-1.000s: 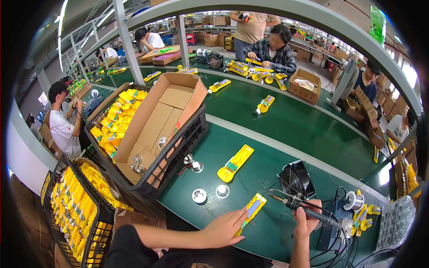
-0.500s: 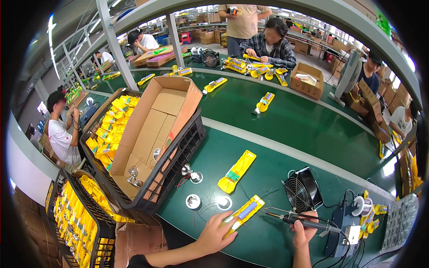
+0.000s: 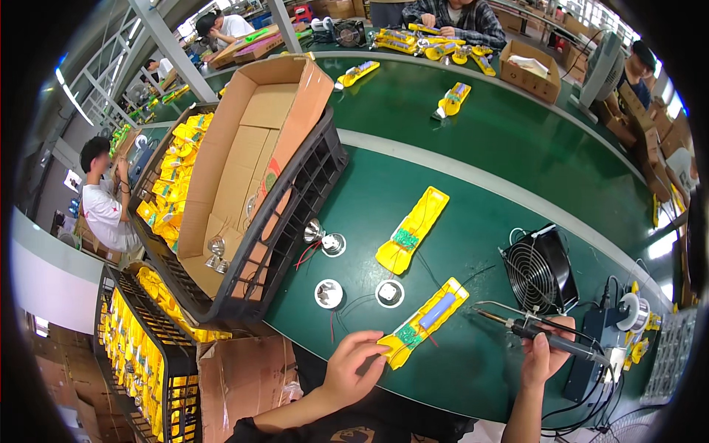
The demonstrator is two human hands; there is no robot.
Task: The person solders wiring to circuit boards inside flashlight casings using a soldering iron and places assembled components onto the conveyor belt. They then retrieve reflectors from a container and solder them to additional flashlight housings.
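Left hand (image 3: 354, 369): fingers bent, tips at the near, wider end of a yellow casing (image 3: 397, 356); pinching or only resting, cannot tell.
Right hand (image 3: 545, 358): closed around a soldering iron (image 3: 565, 343), metal tip pointing toward the casing, not touching.
Yellow casing: flat on the green bench top (image 3: 458, 387), between the hands, slanted.
Scorch risk: a slip of the iron could mark plastic or the blue cell (image 3: 437, 311); a light left touch might let the casing swivel.
Lead risk: thin loose wires by the circuit board (image 3: 407, 337) could snag or stray into contact.
Cell: smooth cylinder; board small, green, flat.
Reflector cup (image 3: 329, 293): round, shiny, thin-wired; probably easy to roll or tangle.
Fan (image 3: 539, 273): black frame, ringed wire grille.
Carton (image 3: 255, 148): brown cardboard, tilted over a slotted black plastic crate (image 3: 295, 210).
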